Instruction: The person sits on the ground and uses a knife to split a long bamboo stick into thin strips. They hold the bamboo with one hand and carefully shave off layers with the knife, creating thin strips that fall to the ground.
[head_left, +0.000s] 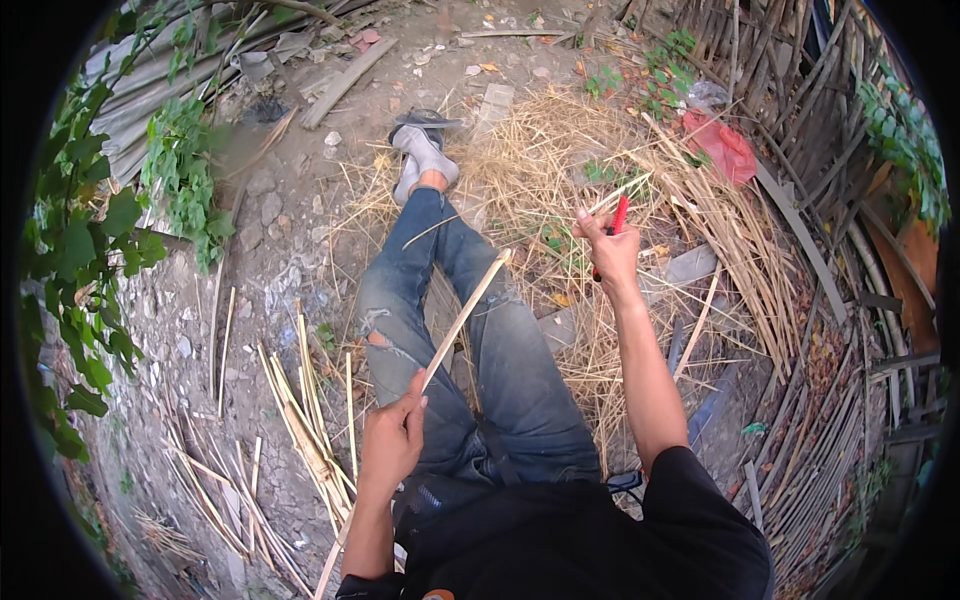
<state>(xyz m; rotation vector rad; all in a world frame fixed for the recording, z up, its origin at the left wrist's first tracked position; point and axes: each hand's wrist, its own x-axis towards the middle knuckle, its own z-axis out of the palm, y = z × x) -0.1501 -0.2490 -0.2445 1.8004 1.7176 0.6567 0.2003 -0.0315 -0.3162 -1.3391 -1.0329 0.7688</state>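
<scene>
My left hand is closed around a long pale bamboo strip. The strip slants up and to the right over my jeans, and its far end lies above my knee. Below the fist, a pale length runs down past my left forearm. My right hand is closed on a red-and-black tool, held out over the shavings to the right of my knees. Red sticks out above the fist and a dark bit shows below it. The tool's working part cannot be made out. Thin pale slivers show by the thumb.
Curled bamboo shavings cover the ground around my feet. A pile of split strips lies at right, beside a red plastic bag. More bamboo pieces lie at left. Stick fencing and leafy vines flank the spot.
</scene>
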